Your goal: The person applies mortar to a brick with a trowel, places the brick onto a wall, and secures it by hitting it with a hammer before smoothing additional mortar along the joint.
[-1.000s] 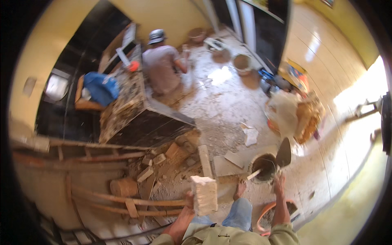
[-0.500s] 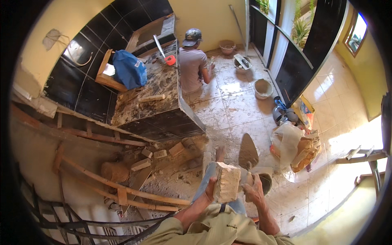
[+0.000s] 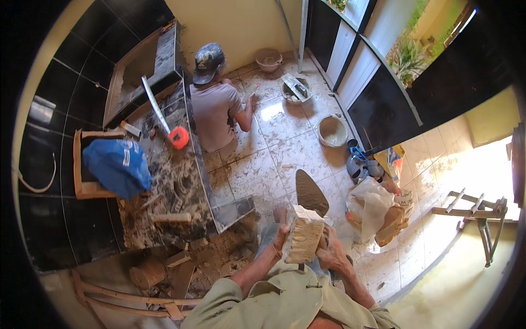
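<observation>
The floor [image 3: 285, 159] is laid in pale glossy tiles, smeared with grey mortar and dust, and it brightens to a glare toward the sunlit doorway at the right. The left wall is clad in large black tiles [image 3: 49, 181], the far wall is painted yellow, and dark doors with glass panels [image 3: 378, 104] run along the upper right. Against the black wall stands a built counter [image 3: 175, 192], its top rough with mortar and rubble, carrying a blue bag [image 3: 116, 166] in a wooden frame, an orange-ended level [image 3: 164, 118] and a timber offcut. A second person [image 3: 215, 104] in a cap kneels on the floor just beside the counter's far end. Mortar pans [image 3: 332, 130] sit on the tiles near the doors, and sacks and bags [image 3: 378, 205] lie at the right. Broken brick and wooden props [image 3: 142, 299] crowd the lower left. Near the bottom centre, the left hand [image 3: 278, 244] is closed around the side of a pale brick [image 3: 302, 234], held up in front of the chest above the floor. The right hand [image 3: 331, 253] is wrapped around the handle of a trowel [image 3: 311, 193], whose blade rises just behind the brick.
</observation>
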Motion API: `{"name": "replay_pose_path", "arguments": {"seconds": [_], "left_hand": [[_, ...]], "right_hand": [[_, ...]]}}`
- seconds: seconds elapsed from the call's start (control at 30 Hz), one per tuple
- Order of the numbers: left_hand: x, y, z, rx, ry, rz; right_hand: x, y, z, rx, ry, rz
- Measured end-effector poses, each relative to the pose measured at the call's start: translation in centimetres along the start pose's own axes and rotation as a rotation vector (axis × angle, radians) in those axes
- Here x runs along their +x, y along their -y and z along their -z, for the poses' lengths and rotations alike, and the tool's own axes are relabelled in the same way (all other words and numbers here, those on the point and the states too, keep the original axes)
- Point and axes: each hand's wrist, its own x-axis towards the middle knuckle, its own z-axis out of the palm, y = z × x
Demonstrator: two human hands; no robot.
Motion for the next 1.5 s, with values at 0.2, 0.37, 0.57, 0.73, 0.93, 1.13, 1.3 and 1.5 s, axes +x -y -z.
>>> {"name": "replay_pose_path", "arguments": {"seconds": [0.2, 0.37, 0.57, 0.73, 0.93, 1.13, 1.3, 1.5], "left_hand": [[6.4, -10.3, -6.1, -0.004, 0.046, 0.003], [12.2, -17.8, -9.8, 0.015, 0.088, -0.021], [23.8, -26.8, -14.2, 0.024, 0.094, -0.148], [32.3, -33.6, -14.5, -0.038, 0.068, -0.217], [38.8, -40.2, -13.8, -0.131, -0.047, -0.319], [44.2, -48.7, -11.6, -0.326, 0.008, -0.147], [48.0, -55.0, -7.0, -0.406, -0.048, -0.127], [50.6, -61.0, 0.2, -0.425, -0.140, -0.082]], "right_hand": [[10.9, 7.9, 2.3, -0.112, 0.041, 0.024], [19.6, 13.0, 8.0, -0.030, 0.249, -0.027], [35.9, 12.1, 18.5, 0.165, 0.249, -0.165], [49.6, 12.7, 27.7, -0.147, -0.009, -0.155], [62.5, 18.4, 32.9, -0.521, -0.076, 0.017], [75.2, 18.0, 32.1, -0.542, -0.047, 0.008], [88.7, 16.1, 28.3, -0.476, -0.066, -0.074], [110.3, 10.7, 21.2, -0.467, -0.142, 0.196]]}}
